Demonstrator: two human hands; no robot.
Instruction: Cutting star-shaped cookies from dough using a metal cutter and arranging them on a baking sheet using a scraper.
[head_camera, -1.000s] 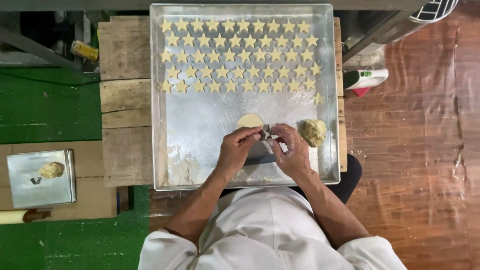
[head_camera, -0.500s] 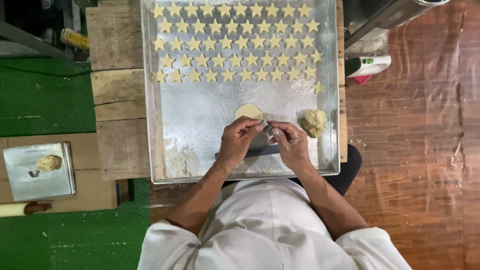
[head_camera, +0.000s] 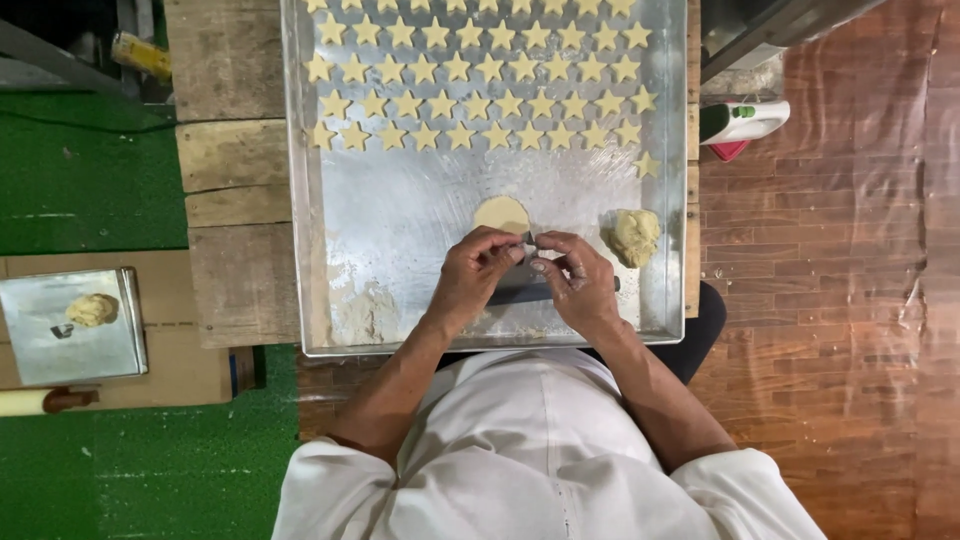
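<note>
Fingers of the left hand and right hand pinch together around a small metal cutter; whether dough sits inside is hidden. It is held just below a flattened round of pale dough on the large silver baking tray. To do this well, I judge, ease the piece out gently so its points stay sharp. A rough dough lump lies to the right, rows of star-shaped cookies beyond, all on the wooden bench.
</note>
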